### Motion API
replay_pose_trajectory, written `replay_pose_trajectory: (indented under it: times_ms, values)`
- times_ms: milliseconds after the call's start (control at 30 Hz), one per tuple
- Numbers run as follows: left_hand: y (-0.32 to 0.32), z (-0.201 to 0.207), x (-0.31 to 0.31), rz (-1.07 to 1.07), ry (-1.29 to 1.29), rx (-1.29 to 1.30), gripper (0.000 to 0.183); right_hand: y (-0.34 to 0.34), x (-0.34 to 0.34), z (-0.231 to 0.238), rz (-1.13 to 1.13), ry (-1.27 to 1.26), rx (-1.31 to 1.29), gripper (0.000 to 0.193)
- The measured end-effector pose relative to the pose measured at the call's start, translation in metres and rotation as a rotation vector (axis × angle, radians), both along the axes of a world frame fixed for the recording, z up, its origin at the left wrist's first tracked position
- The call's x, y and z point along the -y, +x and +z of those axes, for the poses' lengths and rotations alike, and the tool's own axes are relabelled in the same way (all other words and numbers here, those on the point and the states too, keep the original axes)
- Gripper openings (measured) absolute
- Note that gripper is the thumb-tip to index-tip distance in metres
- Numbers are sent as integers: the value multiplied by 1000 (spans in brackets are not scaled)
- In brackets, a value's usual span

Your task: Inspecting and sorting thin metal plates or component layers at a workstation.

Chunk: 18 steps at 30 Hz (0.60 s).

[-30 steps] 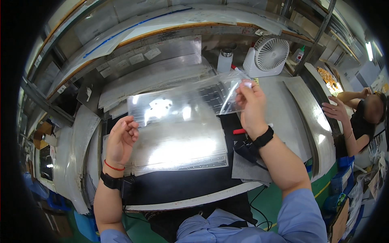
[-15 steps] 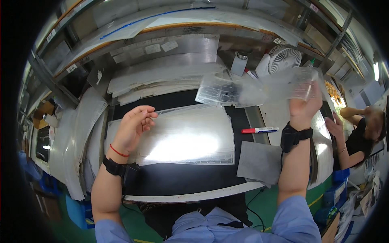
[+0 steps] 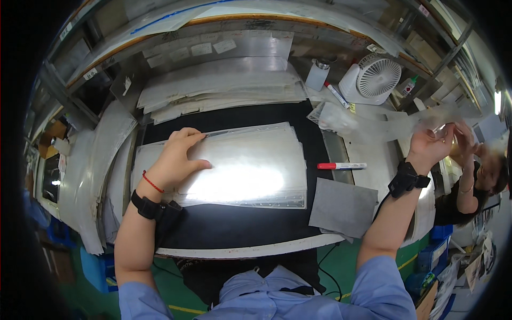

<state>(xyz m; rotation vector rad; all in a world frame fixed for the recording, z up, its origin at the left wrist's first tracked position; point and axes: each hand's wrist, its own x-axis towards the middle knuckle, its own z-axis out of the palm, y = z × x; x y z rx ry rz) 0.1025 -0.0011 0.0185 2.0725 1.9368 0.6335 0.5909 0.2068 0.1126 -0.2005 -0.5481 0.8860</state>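
A stack of thin, shiny translucent sheets [image 3: 250,165] lies on the black mat. Over its left part rests my left hand [image 3: 180,156], thumb spread away from the fingers and nothing gripped. Far out to the right, my right hand [image 3: 430,145] pinches the end of a clear, flexible plastic sheet [image 3: 368,121], which is smeared by motion. That sheet trails left above the bench to a crumpled-looking end. Close beside my right hand is a co-worker's raised hand [image 3: 465,140]; whether it touches the sheet I cannot tell.
Right of the stack lie a red-capped marker [image 3: 341,166] and grey cloths [image 3: 343,207]. A white fan [image 3: 372,80], a pump bottle [image 3: 318,74] and a small green-tipped bottle [image 3: 409,85] stand behind. More sheets [image 3: 224,88] are piled at the back, with a shelf [image 3: 256,19] above.
My right hand has carried the clear sheet farther right, toward the co-worker. My left hand has come down onto the stack, its thumb spreading. The co-worker's hand has risen near mine.
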Motion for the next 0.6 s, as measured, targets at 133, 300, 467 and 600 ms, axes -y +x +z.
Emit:
replay_pose_trajectory:
  times_ms: [133, 300, 467, 600]
  values:
    - [-6, -4, -2, 73, 15, 3, 57, 16, -4, -16, 260, 185, 36, 41]
    - [-3, -1, -3, 143, 44, 81, 46, -29, -10, -34, 98, -171, 46, 53]
    - [-12, -7, -6, 182, -14, 197, 47, -93, 12, -35, 28, -329, 172, 39]
    - [-10, -7, -4, 213, 29, 147, 48, -99, 20, -37, -31, -253, 267, 39]
